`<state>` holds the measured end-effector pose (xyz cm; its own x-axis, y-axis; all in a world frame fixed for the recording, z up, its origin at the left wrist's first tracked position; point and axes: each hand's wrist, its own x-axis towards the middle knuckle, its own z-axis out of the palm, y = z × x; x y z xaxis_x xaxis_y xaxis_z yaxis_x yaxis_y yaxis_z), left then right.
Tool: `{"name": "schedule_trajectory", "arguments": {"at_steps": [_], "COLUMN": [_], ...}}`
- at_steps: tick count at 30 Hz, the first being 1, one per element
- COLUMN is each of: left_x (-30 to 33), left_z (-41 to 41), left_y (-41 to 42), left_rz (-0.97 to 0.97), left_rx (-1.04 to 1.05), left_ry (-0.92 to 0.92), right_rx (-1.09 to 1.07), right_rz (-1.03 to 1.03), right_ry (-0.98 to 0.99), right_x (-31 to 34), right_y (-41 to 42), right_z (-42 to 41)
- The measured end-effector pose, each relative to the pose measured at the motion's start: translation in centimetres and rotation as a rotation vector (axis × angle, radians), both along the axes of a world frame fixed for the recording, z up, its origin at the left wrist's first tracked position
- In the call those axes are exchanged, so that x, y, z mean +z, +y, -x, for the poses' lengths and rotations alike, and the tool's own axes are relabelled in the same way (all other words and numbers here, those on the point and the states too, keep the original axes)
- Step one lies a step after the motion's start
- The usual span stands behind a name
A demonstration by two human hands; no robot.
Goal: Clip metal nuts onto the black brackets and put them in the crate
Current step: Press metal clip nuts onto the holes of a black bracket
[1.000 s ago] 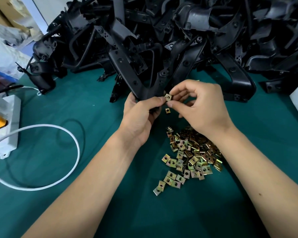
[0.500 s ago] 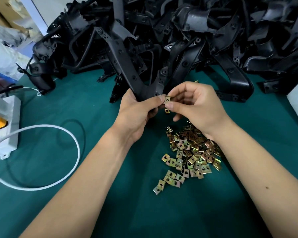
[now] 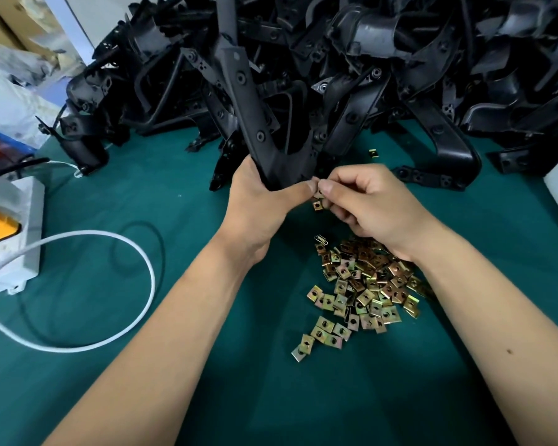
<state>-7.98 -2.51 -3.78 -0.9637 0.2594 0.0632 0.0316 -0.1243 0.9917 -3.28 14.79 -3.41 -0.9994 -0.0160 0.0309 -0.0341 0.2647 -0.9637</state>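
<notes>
Slip is my worry: my left hand [image 3: 258, 201] grips the bracket [image 3: 255, 123] above the tabletop [image 3: 174, 194], my right hand [image 3: 368, 201] pinches a nut [image 3: 318, 195] at its edge, and skewed pressure could drop it.

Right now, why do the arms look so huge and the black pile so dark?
Head view: the wide lens stretches whatever is near the edges, so the forearms balloon; the black bracket pile soaks up the light, showing only dull sheen; the metal nuts glint; the top-left corner is blurry.
</notes>
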Motion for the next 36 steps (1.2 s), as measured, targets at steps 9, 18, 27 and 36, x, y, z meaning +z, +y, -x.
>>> {"name": "schedule_trajectory", "arguments": {"at_steps": [9, 18, 27, 36], "left_x": [0.3, 0.4, 0.2, -0.3], "left_z": [-0.3, -0.7, -1.3, -1.4], "left_y": [0.2, 1.3, 1.6, 1.4], "left_rz": [-0.134, -0.260, -0.228, -0.098], "left_rx": [-0.140, -0.079, -0.103, 0.079], "left_ry": [-0.324, -0.313, -0.267, -0.001], "right_rx": [-0.142, -0.369, -0.475, -0.219], "right_rz": [-0.023, 0.070, 0.316, 0.161], "right_ry": [0.159, 0.327, 0.222, 0.086], "right_x": [0.0, -0.7, 0.3, -0.2], "right_y": [-1.1, -2.5, -1.2, -1.3], "right_z": [-0.1, 0.1, 0.3, 0.2]}}
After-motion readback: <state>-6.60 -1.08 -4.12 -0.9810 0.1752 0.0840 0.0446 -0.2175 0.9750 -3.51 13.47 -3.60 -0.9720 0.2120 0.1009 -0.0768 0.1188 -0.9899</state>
